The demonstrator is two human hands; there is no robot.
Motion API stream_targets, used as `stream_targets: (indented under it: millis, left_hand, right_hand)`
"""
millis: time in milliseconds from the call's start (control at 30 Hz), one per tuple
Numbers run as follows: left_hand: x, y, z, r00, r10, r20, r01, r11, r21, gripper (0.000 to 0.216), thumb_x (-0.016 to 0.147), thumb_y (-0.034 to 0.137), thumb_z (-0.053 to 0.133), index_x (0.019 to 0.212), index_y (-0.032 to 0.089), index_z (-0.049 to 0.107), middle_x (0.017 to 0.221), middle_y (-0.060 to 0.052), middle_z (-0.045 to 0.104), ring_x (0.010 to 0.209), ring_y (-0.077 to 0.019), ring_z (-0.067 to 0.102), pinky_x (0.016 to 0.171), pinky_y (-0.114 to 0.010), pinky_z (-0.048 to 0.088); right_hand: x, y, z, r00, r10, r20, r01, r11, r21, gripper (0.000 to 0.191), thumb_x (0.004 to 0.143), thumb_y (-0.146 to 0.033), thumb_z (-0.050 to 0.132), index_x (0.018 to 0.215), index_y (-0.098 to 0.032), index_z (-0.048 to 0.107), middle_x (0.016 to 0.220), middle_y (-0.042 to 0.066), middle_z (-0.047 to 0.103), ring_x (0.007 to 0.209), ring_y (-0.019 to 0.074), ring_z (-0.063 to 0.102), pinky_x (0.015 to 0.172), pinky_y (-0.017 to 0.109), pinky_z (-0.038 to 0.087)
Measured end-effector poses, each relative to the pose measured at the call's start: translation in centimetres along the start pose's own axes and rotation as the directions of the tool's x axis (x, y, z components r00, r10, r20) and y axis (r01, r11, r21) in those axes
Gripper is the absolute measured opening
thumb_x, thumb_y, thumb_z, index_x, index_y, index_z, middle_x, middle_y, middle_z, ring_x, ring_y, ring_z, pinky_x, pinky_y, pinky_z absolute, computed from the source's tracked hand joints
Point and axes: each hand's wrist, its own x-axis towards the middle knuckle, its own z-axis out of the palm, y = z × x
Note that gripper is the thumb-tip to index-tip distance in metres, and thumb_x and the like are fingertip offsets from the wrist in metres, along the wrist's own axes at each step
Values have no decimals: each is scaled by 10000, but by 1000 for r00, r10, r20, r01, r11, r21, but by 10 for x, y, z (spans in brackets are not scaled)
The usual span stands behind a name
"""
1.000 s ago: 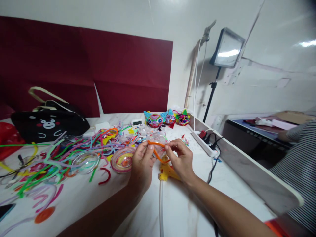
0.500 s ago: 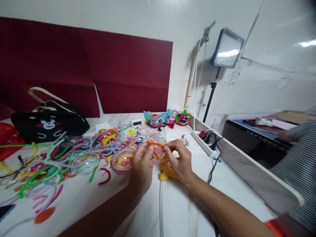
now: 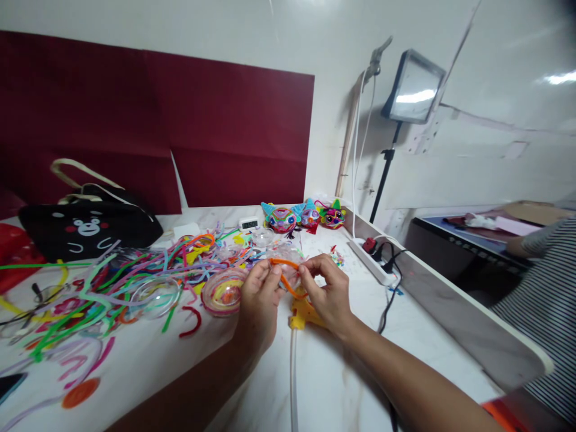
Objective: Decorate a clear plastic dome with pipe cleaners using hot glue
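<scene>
Both my hands are raised a little above the white table (image 3: 342,384) and pinch one bent orange pipe cleaner (image 3: 288,264) between them. My left hand (image 3: 258,300) grips its left end with closed fingers. My right hand (image 3: 328,291) pinches the right end between thumb and fingers. Behind the wire there is a clear plastic piece, hard to make out. A yellow glue gun (image 3: 303,315) lies on the table under my hands. A clear bowl with coloured coils (image 3: 222,294) stands just left of my left hand.
A heap of coloured pipe cleaners (image 3: 112,282) covers the table's left half, with an empty clear bowl (image 3: 155,295). A black bear bag (image 3: 87,228), a small timer (image 3: 249,224) and three finished colourful figures (image 3: 306,217) stand behind. A power strip (image 3: 373,261) lies right; another person's striped sleeve (image 3: 544,300) is far right.
My hands have drawn slightly closer together, bending the orange pipe cleaner a little more. Nothing else has moved.
</scene>
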Motion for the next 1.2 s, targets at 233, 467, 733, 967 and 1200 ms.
stream_targets:
  millis: [233,467,733,967,1200]
  left_hand:
    - [1,0,1,1000,-9,-15,9,1000,7,236,708,280,753,882,171,637,747,25,633,639,-82,585,572,-163,454]
    - [-1,3,3,1000,-13,-13,14,997,76,278,723,339,743,898,162,618,784,11,651,662,-97,603,562,-171,449]
    - [-1,3,4,1000,-6,-28,7,999,51,262,710,294,746,876,180,579,759,26,644,697,-122,641,609,-198,465]
    - [0,2,2,999,-8,-36,10,998,55,270,679,272,760,837,172,565,764,14,651,698,-126,628,588,-195,450]
    - [1,0,1,1000,1,-29,1,997,81,260,691,279,749,838,172,563,758,16,645,667,-109,598,551,-176,407]
  right_hand:
    - [-1,1,1,1000,-1,5,1,1000,1,127,873,-161,585,755,-207,581,684,-8,584,626,127,552,590,261,460]
    - [-4,4,3,1000,-21,19,21,1000,-3,116,877,-165,579,765,-190,584,692,-9,582,627,119,549,592,254,464]
    - [-4,4,4,999,-37,14,37,999,26,65,875,-128,586,873,-193,582,759,-1,584,667,121,560,603,246,479]
    - [-3,9,-3,954,-265,142,278,957,-80,230,912,-63,492,1067,-208,580,922,56,585,816,151,589,688,266,507]
    - [-2,13,-7,899,-362,248,412,890,-196,446,899,-13,432,1276,-227,532,957,81,547,837,168,600,662,259,524]
